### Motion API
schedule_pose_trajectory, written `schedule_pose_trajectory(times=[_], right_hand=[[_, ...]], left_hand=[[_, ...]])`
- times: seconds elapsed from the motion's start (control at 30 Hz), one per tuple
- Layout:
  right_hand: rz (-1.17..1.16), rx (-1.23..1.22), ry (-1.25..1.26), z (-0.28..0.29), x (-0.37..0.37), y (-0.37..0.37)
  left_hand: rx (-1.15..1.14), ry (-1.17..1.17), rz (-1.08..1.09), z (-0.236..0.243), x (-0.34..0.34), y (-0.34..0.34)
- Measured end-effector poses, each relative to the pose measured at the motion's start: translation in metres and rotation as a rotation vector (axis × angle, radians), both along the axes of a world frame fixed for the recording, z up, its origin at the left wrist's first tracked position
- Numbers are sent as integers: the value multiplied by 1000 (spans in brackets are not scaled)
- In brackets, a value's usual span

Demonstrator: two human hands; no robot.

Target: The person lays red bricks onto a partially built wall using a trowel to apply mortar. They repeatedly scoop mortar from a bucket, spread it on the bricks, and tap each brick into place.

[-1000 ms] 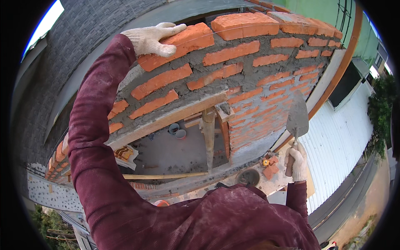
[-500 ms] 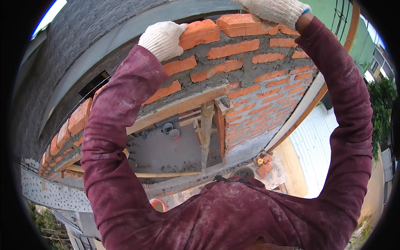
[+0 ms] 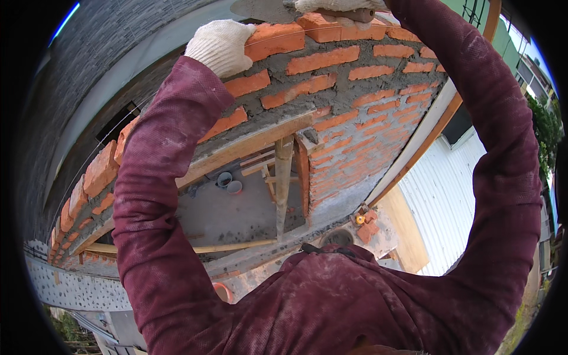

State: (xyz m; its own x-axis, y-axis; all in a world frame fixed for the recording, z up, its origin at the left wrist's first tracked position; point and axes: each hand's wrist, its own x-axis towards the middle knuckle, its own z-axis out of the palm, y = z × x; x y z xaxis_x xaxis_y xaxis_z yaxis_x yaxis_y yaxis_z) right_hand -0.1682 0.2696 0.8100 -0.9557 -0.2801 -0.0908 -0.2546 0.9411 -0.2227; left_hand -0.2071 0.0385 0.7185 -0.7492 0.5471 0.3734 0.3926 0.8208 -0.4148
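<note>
Firmly, my gloved left hand (image 3: 220,48) gripped the left end of an orange brick (image 3: 275,40) in the top course of the curved wall (image 3: 373,121). My gloved right hand (image 3: 342,7), partly cut off by the upper edge of view, was closed around a trowel (image 3: 362,16) at the neighbouring brick (image 3: 328,28). Below the mortared rows ran a wooden beam (image 3: 248,146), and two buckets (image 3: 235,187) stood on the floor (image 3: 236,216) far beneath
</note>
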Motion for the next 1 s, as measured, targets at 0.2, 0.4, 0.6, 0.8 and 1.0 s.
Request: schedule_pose_trajectory(times=[0.2, 0.4, 0.6, 0.8, 1.0], right_hand=[[11, -98, -20, -5, -2, -3], [24, -222, 253, 17, 49, 6], [189, -317, 519, -27, 30, -33], [-28, -39, 230, 8, 35, -39], [-4, -231, -72, 11, 4, -32]], left_hand=[[123, -57, -98, 6, 10, -33], [250, 18, -159, 4, 5, -44], [198, 45, -55, -14, 15, -79], [278, 67, -148, -13, 6, -59], [245, 139, -214, -13, 1, -61]])
